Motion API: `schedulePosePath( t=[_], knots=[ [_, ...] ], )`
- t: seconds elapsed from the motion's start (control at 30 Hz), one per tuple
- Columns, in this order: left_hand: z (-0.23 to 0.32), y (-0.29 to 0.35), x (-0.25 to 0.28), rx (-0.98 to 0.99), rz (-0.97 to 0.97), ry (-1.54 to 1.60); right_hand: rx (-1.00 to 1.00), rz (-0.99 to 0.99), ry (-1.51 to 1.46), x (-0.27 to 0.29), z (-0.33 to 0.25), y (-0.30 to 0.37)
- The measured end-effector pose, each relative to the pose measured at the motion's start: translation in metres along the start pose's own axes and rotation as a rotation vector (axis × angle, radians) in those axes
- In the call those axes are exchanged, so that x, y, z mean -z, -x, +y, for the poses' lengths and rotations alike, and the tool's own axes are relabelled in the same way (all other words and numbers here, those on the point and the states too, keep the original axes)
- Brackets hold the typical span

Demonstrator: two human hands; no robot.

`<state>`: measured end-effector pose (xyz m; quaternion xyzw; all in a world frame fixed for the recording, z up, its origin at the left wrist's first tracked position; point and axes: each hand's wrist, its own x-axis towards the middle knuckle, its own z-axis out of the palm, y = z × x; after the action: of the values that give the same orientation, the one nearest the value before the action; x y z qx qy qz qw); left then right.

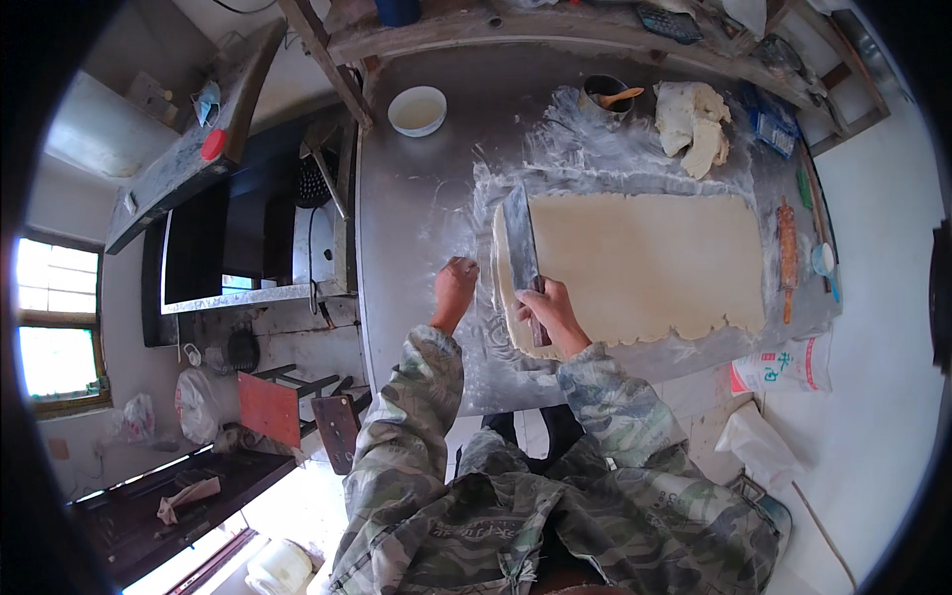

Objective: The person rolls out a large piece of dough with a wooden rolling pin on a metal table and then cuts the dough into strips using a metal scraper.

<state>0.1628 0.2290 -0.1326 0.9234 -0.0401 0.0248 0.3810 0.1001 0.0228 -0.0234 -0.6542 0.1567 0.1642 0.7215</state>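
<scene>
A wide rolled-out sheet of pale dough (645, 258) lies on the floured metal worktop (407, 208). My right hand (555, 315) is closed around the handle of a broad-bladed knife (521, 233). Its long grey blade points away from me, over the dough near the left edge. A narrow strip of dough (503, 278) shows to the left of the blade. My left hand (455, 293) is curled closed over the worktop, left of the dough and apart from it. Whether its fingers hold anything is hidden.
A white bowl (417, 110) stands at the back left. Farther right are a dark pot (606, 94) with a wooden-coloured utensil and a lump of dough (691, 124). A patterned rolling pin (787, 258) lies right of the sheet. A wooden shelf (476, 42) crosses the back.
</scene>
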Motion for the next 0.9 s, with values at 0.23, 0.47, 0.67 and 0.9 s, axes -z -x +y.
schedulePosePath(
  t=[0.23, 0.47, 0.67, 0.9],
  knots=[
    [-0.008, -0.028, -0.014, -0.042, -0.005, 0.017, 0.039, 0.027, 0.157, -0.005, 0.015, -0.041],
    [-0.005, -0.048, -0.028, -0.149, -0.003, 0.007, -0.067, -0.006, 0.166, -0.015, 0.006, -0.051],
    [0.004, -0.069, -0.041, -0.287, -0.085, -0.147, -0.163, 0.052, 0.253, -0.024, 0.013, -0.074],
    [-0.003, -0.068, -0.05, -0.313, -0.094, -0.267, -0.177, 0.088, 0.371, -0.038, 0.015, -0.072]
  ],
)
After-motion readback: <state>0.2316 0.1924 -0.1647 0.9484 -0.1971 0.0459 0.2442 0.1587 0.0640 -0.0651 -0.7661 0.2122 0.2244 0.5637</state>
